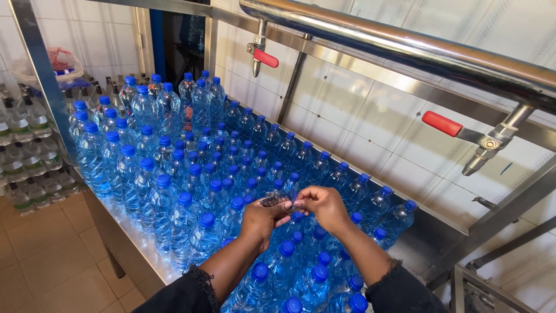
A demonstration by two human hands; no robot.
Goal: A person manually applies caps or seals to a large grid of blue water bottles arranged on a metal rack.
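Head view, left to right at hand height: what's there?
Floor tiles → large blue-capped bottles → left hand → small clear band pinched between both hands → right hand → small bottles → tiled wall.

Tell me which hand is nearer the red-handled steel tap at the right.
Right. The right hand is below-left of the red-handled steel tap; the left hand lies farther left, beyond it.
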